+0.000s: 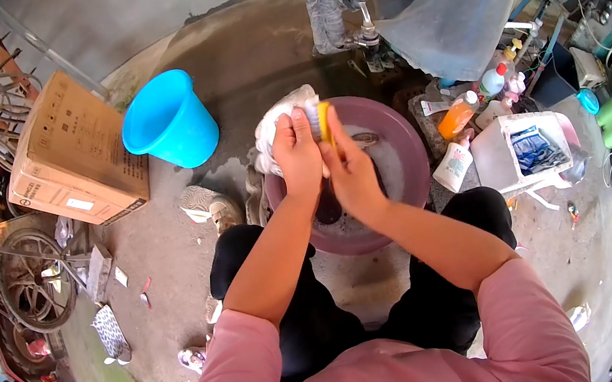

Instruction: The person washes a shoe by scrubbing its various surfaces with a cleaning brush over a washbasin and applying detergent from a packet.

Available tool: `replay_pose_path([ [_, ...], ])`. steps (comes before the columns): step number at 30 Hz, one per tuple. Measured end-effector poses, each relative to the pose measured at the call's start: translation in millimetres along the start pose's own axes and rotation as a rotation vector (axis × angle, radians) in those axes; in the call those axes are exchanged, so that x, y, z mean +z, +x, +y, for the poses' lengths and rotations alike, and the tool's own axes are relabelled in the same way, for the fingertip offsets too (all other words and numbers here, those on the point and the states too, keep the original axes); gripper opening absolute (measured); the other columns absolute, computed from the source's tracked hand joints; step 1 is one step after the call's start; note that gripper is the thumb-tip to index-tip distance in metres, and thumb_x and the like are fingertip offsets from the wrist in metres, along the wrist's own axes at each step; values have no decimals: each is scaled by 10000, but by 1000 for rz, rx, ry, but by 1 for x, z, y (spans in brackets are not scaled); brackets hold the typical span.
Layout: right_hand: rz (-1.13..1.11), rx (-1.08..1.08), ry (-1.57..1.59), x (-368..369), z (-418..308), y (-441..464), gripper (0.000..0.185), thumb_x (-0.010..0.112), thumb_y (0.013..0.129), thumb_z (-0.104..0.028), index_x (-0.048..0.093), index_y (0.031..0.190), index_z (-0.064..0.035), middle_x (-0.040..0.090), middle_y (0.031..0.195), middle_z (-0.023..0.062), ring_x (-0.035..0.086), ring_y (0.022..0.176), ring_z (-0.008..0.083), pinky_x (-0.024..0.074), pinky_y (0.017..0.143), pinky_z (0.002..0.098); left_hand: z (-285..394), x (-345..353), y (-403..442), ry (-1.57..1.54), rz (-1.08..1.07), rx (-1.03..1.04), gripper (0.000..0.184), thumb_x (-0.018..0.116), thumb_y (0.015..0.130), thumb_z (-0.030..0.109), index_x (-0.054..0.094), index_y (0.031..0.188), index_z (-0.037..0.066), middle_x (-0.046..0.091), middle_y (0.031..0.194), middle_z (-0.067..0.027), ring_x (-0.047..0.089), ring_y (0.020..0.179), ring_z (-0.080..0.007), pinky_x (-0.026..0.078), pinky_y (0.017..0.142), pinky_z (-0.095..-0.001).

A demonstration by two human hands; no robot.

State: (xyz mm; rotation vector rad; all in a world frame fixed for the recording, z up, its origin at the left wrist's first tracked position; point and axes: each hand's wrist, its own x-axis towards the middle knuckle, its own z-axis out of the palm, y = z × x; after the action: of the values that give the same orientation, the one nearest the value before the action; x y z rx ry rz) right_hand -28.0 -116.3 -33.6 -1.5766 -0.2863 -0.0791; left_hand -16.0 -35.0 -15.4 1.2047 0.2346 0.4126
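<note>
My left hand is closed round a white shoe, held above the left rim of a mauve basin; the hand covers part of its shape. In my right hand is a scrub brush with a yellow back, its pale bristles turned against the white shoe. Both hands are close together over the basin. Suds and water lie in it, along with dark items partly hidden by my forearms.
A blue bucket and a cardboard box stand left. Beige shoes sit beside the basin. At right are an orange bottle, a white bottle and a white foam box. Behind the basin is a tap.
</note>
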Motion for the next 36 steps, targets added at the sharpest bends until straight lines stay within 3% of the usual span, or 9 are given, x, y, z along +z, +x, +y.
replay_pose_path([
  [5,55,86,283,-10,-6,40,472,437,914,-158,289,1342,-27,558,1003,85,497,745,120,442,650,228,-29,-8,-2,123,-59,140,254,462,922,198,456,724,41,402,665,34,344,641,-46,324,551,-201],
  [9,15,-54,45,0,-12,3,498,447,895,-125,268,1350,-29,401,1314,180,430,1165,192,347,918,256,-9,-5,2,82,-25,143,236,444,930,199,471,752,47,413,665,37,350,624,-39,327,536,-198],
  [15,-10,68,304,-8,-18,34,480,447,902,-127,284,1341,-16,450,1268,163,475,1055,130,377,866,227,-21,-9,3,172,-136,178,195,429,932,175,540,949,15,556,827,-7,507,721,-73,433,643,-218],
  [18,74,-85,114,-3,-10,19,485,451,904,-126,278,1346,-25,453,1267,154,480,1031,123,386,853,229,-16,-11,0,309,-80,174,222,445,924,158,455,739,36,380,653,36,334,628,-57,328,545,-207],
  [23,42,-196,-51,-7,-23,20,470,436,901,-115,293,1341,-36,463,1262,167,507,1022,144,400,829,243,-16,-11,-3,206,-93,190,209,446,925,155,464,754,37,411,679,27,334,652,-51,333,566,-203],
  [25,-16,162,163,-16,-39,29,466,439,900,-129,304,1338,-42,453,1267,185,499,1083,188,396,863,271,-13,-5,-9,179,-112,186,224,440,928,154,447,738,34,395,661,45,313,625,-45,316,538,-209],
  [28,49,-257,-44,0,-21,5,465,442,901,-135,309,1340,-62,468,1252,188,510,1093,217,405,860,279,2,-4,-4,81,-48,146,238,431,932,158,442,730,33,400,669,45,324,631,-36,316,535,-205],
  [32,-6,-204,-81,-7,-35,15,469,458,897,-136,314,1338,-64,465,1260,176,498,1099,193,397,869,268,-4,-12,-3,174,-112,121,182,411,938,154,533,943,20,541,858,10,467,731,-45,411,636,-216],
  [36,-24,-49,10,-12,-26,19,483,477,893,-138,312,1342,-72,499,1225,176,529,980,133,420,812,259,1,-5,-10,27,-173,49,230,402,944,192,490,789,46,458,670,25,403,646,-35,372,575,-209],
])
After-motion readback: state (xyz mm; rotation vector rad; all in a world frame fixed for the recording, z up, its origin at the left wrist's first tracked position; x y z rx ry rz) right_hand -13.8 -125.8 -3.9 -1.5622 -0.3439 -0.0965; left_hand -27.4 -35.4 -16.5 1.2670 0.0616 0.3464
